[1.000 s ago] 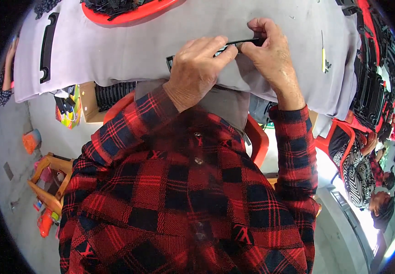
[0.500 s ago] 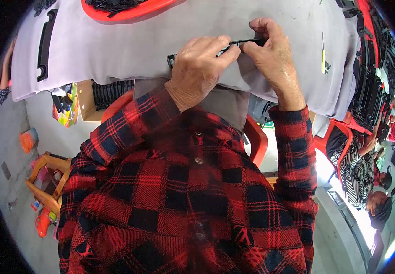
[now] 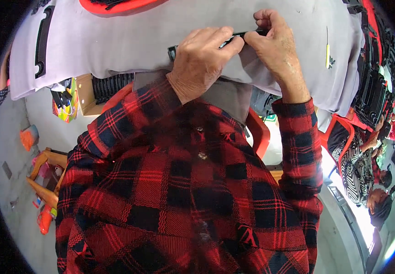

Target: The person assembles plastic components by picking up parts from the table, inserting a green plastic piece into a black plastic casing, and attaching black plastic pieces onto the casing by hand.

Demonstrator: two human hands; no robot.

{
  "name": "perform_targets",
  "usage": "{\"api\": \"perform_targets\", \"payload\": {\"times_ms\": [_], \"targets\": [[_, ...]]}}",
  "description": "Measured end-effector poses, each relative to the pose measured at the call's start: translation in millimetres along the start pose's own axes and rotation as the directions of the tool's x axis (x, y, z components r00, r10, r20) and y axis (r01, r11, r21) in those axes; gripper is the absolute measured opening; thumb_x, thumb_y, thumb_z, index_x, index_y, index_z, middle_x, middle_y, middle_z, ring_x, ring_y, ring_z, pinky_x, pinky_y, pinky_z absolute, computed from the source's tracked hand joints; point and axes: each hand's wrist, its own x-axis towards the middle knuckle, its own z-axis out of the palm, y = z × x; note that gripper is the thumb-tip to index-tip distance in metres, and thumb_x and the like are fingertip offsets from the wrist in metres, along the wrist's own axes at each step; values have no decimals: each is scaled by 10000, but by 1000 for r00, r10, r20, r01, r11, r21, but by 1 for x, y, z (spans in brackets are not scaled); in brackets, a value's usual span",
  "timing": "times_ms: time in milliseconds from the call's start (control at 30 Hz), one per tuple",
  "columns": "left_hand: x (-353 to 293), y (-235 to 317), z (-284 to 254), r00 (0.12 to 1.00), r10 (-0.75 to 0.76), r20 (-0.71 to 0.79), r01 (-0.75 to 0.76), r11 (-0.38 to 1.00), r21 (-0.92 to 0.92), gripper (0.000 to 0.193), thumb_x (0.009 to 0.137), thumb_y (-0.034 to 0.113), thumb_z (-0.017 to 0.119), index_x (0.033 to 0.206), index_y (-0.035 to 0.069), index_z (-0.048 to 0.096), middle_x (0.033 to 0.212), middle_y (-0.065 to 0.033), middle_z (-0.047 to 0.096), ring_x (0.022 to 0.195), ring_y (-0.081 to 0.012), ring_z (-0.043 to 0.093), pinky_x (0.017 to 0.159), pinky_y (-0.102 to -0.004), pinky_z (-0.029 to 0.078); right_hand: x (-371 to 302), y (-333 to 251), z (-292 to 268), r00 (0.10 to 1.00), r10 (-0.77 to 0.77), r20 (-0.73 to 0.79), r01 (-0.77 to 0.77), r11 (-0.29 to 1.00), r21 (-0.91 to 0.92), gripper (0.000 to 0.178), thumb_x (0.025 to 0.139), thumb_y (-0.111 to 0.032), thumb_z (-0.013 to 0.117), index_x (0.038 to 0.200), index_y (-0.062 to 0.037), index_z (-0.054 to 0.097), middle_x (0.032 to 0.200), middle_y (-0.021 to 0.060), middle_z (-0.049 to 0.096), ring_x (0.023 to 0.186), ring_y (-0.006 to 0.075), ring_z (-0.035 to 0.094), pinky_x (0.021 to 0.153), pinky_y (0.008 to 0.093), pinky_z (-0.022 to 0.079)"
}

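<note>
Both my hands are up over the grey cloth on the table, working at one long black plastic strip [image 3: 172,53]. My left hand [image 3: 203,59] is closed round its middle, so most of the strip is hidden under the palm and fingers. My right hand [image 3: 276,48] pinches at the strip's right end, thumb and fingertips close together; whether a small part sits between them is too fine to see. A similar black strip with notched ends [image 3: 44,42] lies on the cloth at the far left.
A red basin [image 3: 115,6] of black parts stands at the far edge. A thin yellow-handled tool [image 3: 328,55] lies on the cloth to the right. Stacked black parts [image 3: 371,98] and a seated person [image 3: 357,171] are at the right. A cardboard box [image 3: 85,94] stands below the table's left.
Everything on the table sits slightly higher in the picture, as the view has shifted. Both hands keep their places on the strip, with the right fingers moved a little.
</note>
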Motion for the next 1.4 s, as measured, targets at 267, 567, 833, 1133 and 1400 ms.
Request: {"api": "perform_targets", "payload": {"times_ms": [267, 567, 833, 1133, 1400], "targets": [[-2, -3, 4, 999, 9, -48, -8, 1000, 21, 349, 733, 67, 655, 1070, 149, 702, 1062, -61, 655, 914, -274, 655, 826, -390, 528, 2, -6, 10, 972, -166, -164, 160, 986, -53, 293, 675, -94, 649, 922, 12, 531, 734, 135, 515, 681, 255, 493, 622, 384, 434], [-2, -2, 5, 1000, 10, -19, -9, 999, 32, 340, 748, 75, 648, 1075, 148, 702, 1063, -64, 658, 923, -272, 654, 830, -392, 530, 1, -13, 7, 995, -16, -95, 7, 995, -98, 307, 686, -102, 644, 958, -7, 537, 805, 143, 542, 779, 291, 531, 714, 400, 447], [-1, -2, 1, 999, -6, -38, 6, 1000, -1, 318, 754, 70, 646, 1060, 138, 702, 1054, -70, 658, 898, -283, 647, 783, -390, 521, -3, -12, -1, 973, -222, -68, 213, 970, -115, 319, 694, -72, 629, 994, -31, 526, 847, 131, 546, 842, 315, 516, 784, 411, 431], [-2, 2, 3, 999, -20, -37, 21, 1000, 11, 324, 745, 56, 646, 1052, 134, 712, 1067, -75, 665, 923, -282, 651, 806, -388, 515, 1, 9, -2, 994, -93, 52, 82, 980, 179, 361, 732, -69, 653, 1074, 2, 559, 966, 116, 584, 905, 221, 551, 813, 334, 455], [-2, 2, 2, 999, -40, -22, 40, 999, 8, 354, 735, 44, 651, 1073, 133, 706, 1075, -74, 658, 939, -280, 643, 829, -391, 511, 0, 8, 0, 995, -86, 42, 78, 984, 157, 428, 762, -78, 682, 1167, 20, 585, 1098, 105, 631, 1016, 180, 586, 905, 300, 471]]}}
